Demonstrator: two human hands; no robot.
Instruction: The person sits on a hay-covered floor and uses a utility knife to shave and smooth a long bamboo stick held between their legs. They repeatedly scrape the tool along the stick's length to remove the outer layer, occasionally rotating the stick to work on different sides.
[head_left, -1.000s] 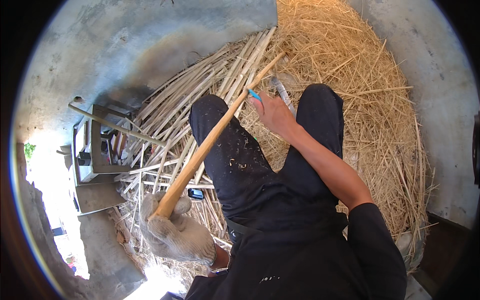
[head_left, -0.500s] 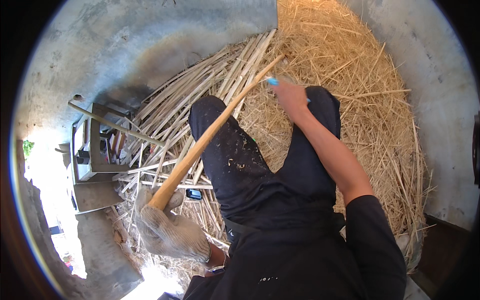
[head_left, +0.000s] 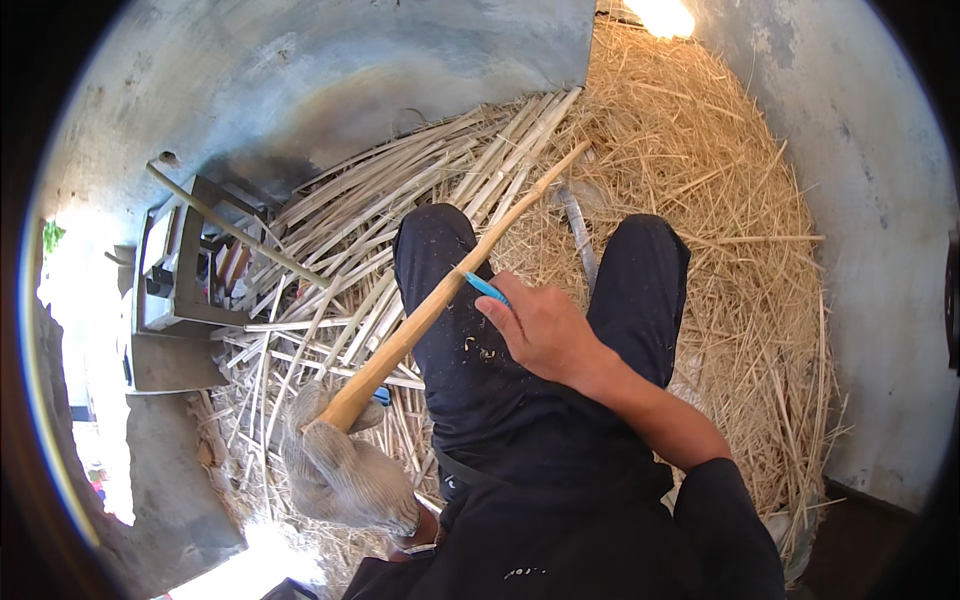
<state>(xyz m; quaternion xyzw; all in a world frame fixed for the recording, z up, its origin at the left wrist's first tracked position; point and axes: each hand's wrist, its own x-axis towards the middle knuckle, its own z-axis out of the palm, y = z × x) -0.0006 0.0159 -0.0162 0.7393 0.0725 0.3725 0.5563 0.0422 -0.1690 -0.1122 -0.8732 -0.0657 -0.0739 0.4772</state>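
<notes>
The left hand (head_left: 340, 475), in a grey knitted work glove, is wrapped tight around the thick lower end of a long wooden stick (head_left: 450, 285). The right hand (head_left: 545, 330), bare, has its fingers curled around a small tool with a bright blue handle (head_left: 487, 288); the tool's tip meets the stick about midway along it, above the left thigh. Whether a blade is there cannot be told.

The stick runs on a diagonal: its butt end sits low on the left in the gloved fist, and its thin end points up and to the right, out past the knee and over the straw. It crosses the left leg of the dark trousers (head_left: 470, 340), which carry a few pale shavings (head_left: 478, 350) just below the right hand.

Around the legs the ground is covered. To the left and ahead lies a heap of pale split canes (head_left: 400, 200), mostly lying on the same slant as the stick. To the right is a mound of loose golden straw (head_left: 720, 200). A narrow grey blade-like piece (head_left: 580, 235) lies between the knees. At far left stands a small wooden frame (head_left: 175, 265) with a thin rod (head_left: 235, 230) lying across it, against a grey concrete wall (head_left: 300, 80).
</notes>
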